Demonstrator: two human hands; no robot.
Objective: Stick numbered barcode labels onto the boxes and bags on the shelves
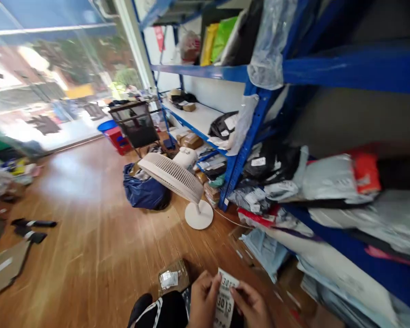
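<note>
Between my hands I hold a strip of white labels (224, 300) printed with the number 3013. My left hand (204, 298) pinches its left edge between thumb and fingers. On the other side, my right hand (251, 304) grips the right edge with thumb and forefinger. The strip's lower end runs out of view at the bottom. Just beyond my knee, a small cardboard box (180, 272) wrapped in clear tape lies on the floor, with a white label (168, 279) on it.
A white fan (198, 215) stands ahead beside a blue bag (145, 191). Blue shelving (235, 171) with several plastic-wrapped parcels (328, 177) runs along the right. Black packages (34, 224) and flat cardboard (8, 264) lie on the wooden floor at left. A cord (230, 220) trails from the fan.
</note>
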